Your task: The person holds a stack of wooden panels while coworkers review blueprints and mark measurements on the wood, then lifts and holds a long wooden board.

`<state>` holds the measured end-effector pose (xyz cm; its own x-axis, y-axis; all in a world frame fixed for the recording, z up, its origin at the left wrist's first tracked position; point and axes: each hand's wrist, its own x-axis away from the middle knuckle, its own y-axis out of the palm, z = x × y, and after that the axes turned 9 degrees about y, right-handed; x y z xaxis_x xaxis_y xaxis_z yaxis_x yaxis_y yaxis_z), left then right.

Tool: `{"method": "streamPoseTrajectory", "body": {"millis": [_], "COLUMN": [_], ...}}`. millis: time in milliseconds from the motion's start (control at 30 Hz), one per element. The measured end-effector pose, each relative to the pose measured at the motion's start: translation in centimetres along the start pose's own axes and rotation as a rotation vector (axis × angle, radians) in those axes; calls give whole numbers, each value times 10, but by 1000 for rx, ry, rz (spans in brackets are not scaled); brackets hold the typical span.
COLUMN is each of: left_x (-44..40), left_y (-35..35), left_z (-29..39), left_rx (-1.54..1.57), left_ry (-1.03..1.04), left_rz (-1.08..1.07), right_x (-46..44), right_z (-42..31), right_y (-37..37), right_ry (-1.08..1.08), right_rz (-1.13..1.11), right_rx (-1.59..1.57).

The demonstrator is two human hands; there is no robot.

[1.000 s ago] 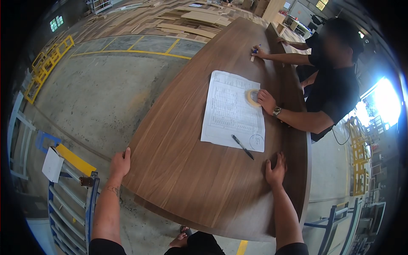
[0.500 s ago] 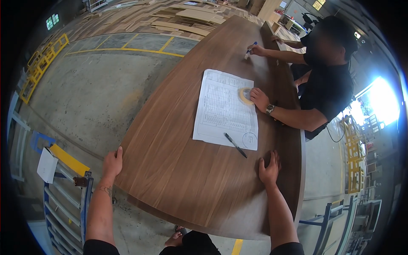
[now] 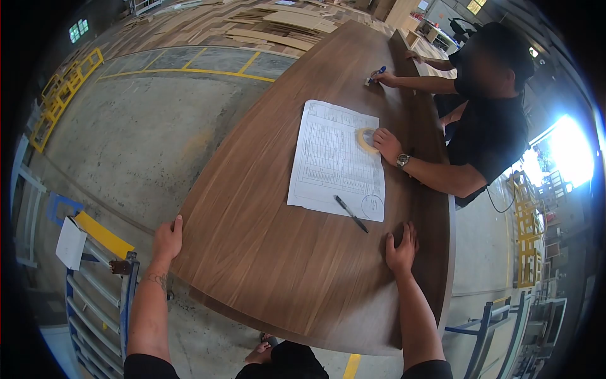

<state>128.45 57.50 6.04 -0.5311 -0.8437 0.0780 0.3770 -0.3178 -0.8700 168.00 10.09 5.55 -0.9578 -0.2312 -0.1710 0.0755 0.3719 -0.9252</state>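
Note:
A large brown wood-grain panel [image 3: 265, 252] stretches away in front of me. My left hand [image 3: 168, 237] grips its left edge, thumb on top, the other fingers hidden around the edge. Near the right side, my right hand [image 3: 401, 247] rests on the surface with fingers extended, holding nothing. Ahead of it lies a black pen [image 3: 351, 213], partly over a printed sheet [image 3: 331, 161]. A roll of tape [image 3: 365, 141] sits on the sheet's right side, touched by a co-worker's hand [image 3: 387, 144]. That person's other hand holds a blue marker [image 3: 377, 73] over the panel.
Along the right side runs another brown board [image 3: 432, 215], with the co-worker [image 3: 489, 126] beyond it. A blue-and-grey metal rack [image 3: 101, 290] stands close by my left arm. Stacked boards [image 3: 278, 28] lie at the back, and yellow frames [image 3: 66, 98] stand far left.
The co-worker's marker hand has moved slightly to the right and the marker has tilted. My two hands keep their places on the panel.

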Motion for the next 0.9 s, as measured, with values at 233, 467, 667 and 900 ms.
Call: {"method": "streamPoseTrajectory", "body": {"millis": [233, 467, 667, 900], "left_x": [0, 0, -1, 0], "left_y": [-2, -2, 1, -1], "left_z": [2, 1, -2, -1], "left_rx": [-5, -11, 30, -5], "left_ry": [0, 13, 5, -10], "left_rz": [-2, -5, 10, 0], "right_x": [-1, -1, 0, 0], "right_z": [1, 0, 1, 1], "right_y": [1, 1, 1, 1], "right_ry": [-12, -5, -6, -10], "right_rz": [11, 6, 5, 7], "right_rx": [15, 14, 11, 11]}}
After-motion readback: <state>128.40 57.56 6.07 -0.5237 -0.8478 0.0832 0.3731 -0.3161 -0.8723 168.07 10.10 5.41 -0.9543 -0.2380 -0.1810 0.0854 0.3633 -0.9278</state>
